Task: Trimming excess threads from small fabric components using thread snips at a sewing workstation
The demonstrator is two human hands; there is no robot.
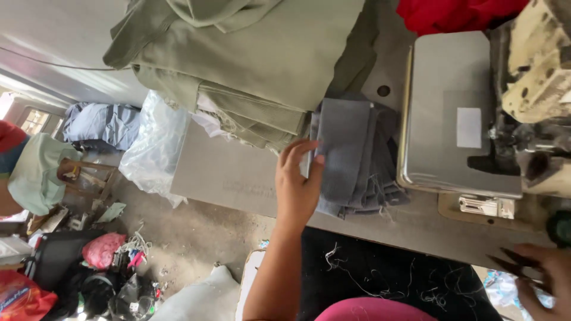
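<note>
Grey and scuffed, the sewing table [238, 178] runs across the view with a cluttered workshop floor dropping away on its left side. Nearest the camera lies a black cloth [380, 279] speckled with pale thread ends, seemingly draped over the person's lap, where trimmings would naturally fall. At the lower right edge the right hand [544, 276] curls partly closed round what looks like a small pair of dark thread snips [508, 261], points toward the table; it is cropped by the frame, so the grip itself is hard to read. Further in, the left hand [299, 181] reaches forward with fingers spread and slightly bent, thumb tip and fingertips resting on the near edge of a stack of grey-blue fabric pieces [357, 157]; it touches the stack rather than closing on it, as if to steady or peel the top piece. The stack sits just beside the metal bed plate [452, 113] of the sewing machine [535, 71], within easy reach of the needle side. Behind the stack, a pile of folded olive-green cloth [250, 59] is banked against the table's far part, its lower folds overlapping the grey pieces' corner. Red fabric [452, 13] shows at the top edge, and a clear plastic bag [156, 148] hangs off the table's left end.
</note>
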